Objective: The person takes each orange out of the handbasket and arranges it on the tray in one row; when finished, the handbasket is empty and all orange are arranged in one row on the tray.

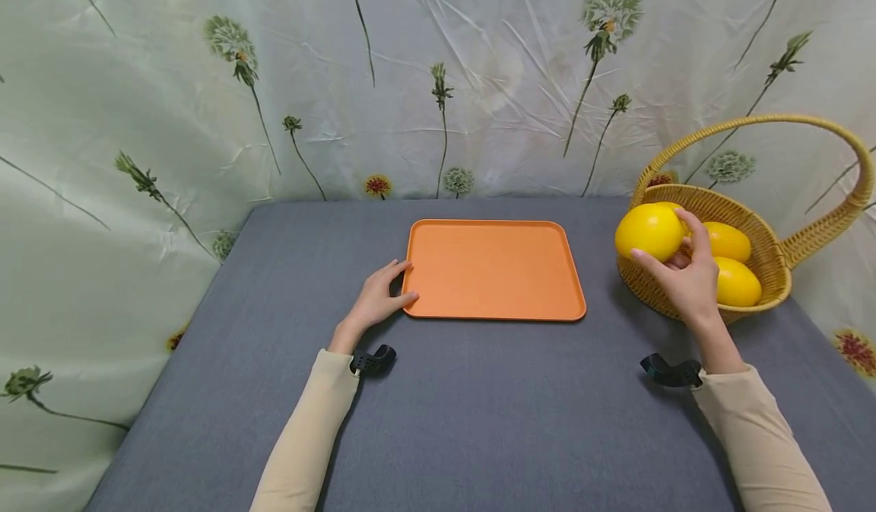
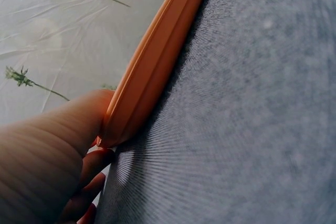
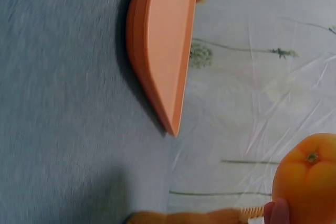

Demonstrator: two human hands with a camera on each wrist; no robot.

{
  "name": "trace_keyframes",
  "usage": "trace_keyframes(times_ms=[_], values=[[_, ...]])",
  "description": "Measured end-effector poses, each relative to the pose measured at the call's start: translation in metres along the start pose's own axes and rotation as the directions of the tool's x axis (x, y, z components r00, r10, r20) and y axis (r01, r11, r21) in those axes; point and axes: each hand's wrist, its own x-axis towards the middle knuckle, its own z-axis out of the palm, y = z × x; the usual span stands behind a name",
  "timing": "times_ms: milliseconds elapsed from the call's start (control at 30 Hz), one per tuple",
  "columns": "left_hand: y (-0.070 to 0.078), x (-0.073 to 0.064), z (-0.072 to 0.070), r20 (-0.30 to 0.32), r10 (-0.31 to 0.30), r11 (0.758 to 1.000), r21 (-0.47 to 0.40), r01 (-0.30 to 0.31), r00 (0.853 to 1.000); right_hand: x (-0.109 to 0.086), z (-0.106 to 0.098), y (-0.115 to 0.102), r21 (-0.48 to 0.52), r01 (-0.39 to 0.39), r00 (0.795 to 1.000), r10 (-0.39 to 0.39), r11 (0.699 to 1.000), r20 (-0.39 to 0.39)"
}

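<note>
My right hand point(image 1: 691, 276) holds a smooth, rounded yellow fruit point(image 1: 649, 232) between thumb and fingers, above the near left rim of a woven basket point(image 1: 773, 257). From the right wrist, that fruit point(image 3: 310, 182) looks more orange, with a small stem scar; only a fingertip shows on it. Several more yellow fruits point(image 1: 737, 282) lie in the basket, partly hidden by the hand. At the left end of a flat orange tray point(image 1: 493, 268), my left hand point(image 1: 375, 295) grips the rim, its thumb lying over the edge. The left wrist view shows the thumb against the tray's corner point(image 2: 142, 77).
The basket's tall arched handle point(image 1: 760, 120) rises over the right side. Grey cloth point(image 1: 506, 413) covers the table under the tray. Behind the table and along its left side hangs a pale curtain point(image 1: 383, 116) printed with flowers.
</note>
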Motion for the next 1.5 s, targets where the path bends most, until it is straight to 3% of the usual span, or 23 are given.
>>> trace_keyframes(times_ms=[333,733,1167,1500], values=[[-0.001,0.000,0.000,-0.005,0.010,1.000,-0.006,-0.010,1.000,-0.003,0.021,-0.007,-0.013,0.034,0.998,-0.034,0.999,0.057],[-0.002,0.001,0.000,-0.010,0.021,1.000,0.006,-0.021,1.000,0.000,0.050,-0.020,0.103,0.061,0.978,-0.080,0.993,0.191],[-0.002,-0.002,-0.001,-0.002,0.026,1.000,-0.012,-0.026,1.000,0.006,0.079,-0.021,0.158,-0.029,0.936,-0.029,0.987,0.352],[-0.001,-0.001,-0.001,0.003,0.020,1.000,-0.016,-0.020,1.000,0.013,0.101,-0.027,0.151,-0.054,0.916,-0.011,0.987,0.401]])
